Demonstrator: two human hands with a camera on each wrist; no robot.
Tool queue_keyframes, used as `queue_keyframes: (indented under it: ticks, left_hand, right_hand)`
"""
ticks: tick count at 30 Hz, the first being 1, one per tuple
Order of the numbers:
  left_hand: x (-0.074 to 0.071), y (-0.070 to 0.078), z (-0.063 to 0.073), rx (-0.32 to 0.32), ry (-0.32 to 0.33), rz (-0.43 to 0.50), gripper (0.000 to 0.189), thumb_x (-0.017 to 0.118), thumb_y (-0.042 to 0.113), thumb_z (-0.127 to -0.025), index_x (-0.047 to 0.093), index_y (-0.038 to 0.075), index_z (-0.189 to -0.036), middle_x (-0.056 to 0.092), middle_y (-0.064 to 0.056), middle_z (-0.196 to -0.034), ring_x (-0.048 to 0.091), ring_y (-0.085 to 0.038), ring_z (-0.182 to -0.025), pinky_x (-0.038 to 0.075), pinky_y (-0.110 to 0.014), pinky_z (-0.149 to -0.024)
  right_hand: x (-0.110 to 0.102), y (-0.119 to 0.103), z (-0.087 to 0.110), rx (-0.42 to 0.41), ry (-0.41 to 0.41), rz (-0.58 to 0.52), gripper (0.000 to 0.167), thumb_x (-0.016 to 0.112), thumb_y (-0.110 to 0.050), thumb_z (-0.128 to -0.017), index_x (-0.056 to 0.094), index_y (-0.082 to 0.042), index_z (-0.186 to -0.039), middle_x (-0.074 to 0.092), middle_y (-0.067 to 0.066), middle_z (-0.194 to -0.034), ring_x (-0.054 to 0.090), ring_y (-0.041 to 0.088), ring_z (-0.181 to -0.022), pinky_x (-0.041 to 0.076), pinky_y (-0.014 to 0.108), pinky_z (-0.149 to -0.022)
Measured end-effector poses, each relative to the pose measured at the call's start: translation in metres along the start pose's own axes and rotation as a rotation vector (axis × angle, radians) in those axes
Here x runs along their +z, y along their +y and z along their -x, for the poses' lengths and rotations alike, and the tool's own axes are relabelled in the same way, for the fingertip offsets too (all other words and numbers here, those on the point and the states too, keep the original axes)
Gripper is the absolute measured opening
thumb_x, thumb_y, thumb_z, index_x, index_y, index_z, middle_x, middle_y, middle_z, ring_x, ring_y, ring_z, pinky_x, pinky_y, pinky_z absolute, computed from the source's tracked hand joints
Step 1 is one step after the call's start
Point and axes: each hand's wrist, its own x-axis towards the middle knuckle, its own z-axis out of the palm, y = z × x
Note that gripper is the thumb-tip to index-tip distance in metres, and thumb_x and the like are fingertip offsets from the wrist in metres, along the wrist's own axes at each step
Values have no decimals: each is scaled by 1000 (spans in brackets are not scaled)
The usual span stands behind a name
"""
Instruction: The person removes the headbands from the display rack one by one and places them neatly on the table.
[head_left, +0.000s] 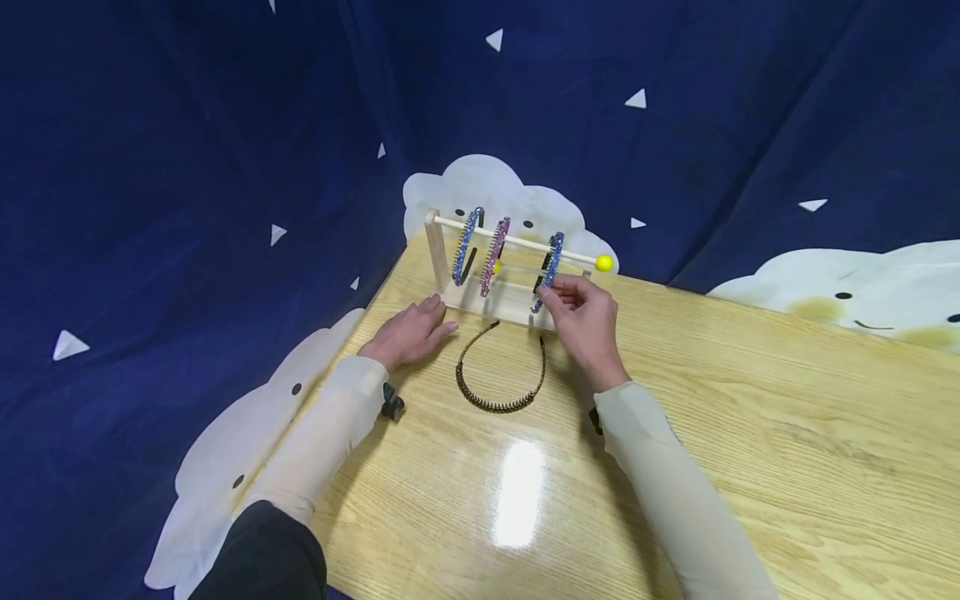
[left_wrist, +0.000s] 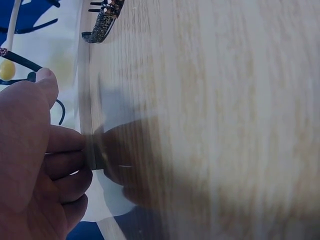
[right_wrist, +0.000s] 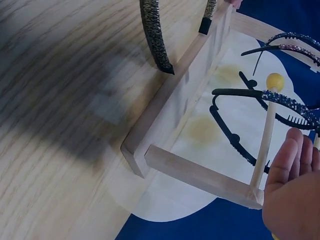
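Observation:
A wooden headband rack stands at the back of the table, its pale rod tipped by a yellow ball. My right hand pinches the lower part of a glittery blue headband that hangs on the rod near the ball. Further left on the rod hang a pink headband and another blue headband. My left hand rests at the left end of the rack's base, fingertips touching its edge. In front of the base lies a dark gold toothed headband, between both hands.
The wooden table stretches to the right and toward me. A dark blue curtain with white triangles and clouds hangs behind and to the left. A second yellow ball shows lower, behind the pink headband.

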Motion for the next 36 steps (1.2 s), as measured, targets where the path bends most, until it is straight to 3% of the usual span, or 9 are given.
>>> queue_keyframes:
  ticks: [22,36]
  left_hand:
    - [0,4,0,8,12,9,71,31,53,-108,36,-1,-154,24,-21,-162,26,-37,-147,23,-48,-120]
    - [-1,3,2,-16,-3,6,73,29,56,-107,35,1,-155,21,-19,-163,28,-42,-145,24,-51,-119]
  right_hand:
    - [-1,0,0,-5,47,-16,15,75,-12,-93,76,2,-99,73,12,-86,62,14,-70,50,18,-59]
    - [-3,-10,-3,-74,66,-7,14,75,-12,-93,76,2,-97,74,11,-86,62,13,-67,50,19,-59]
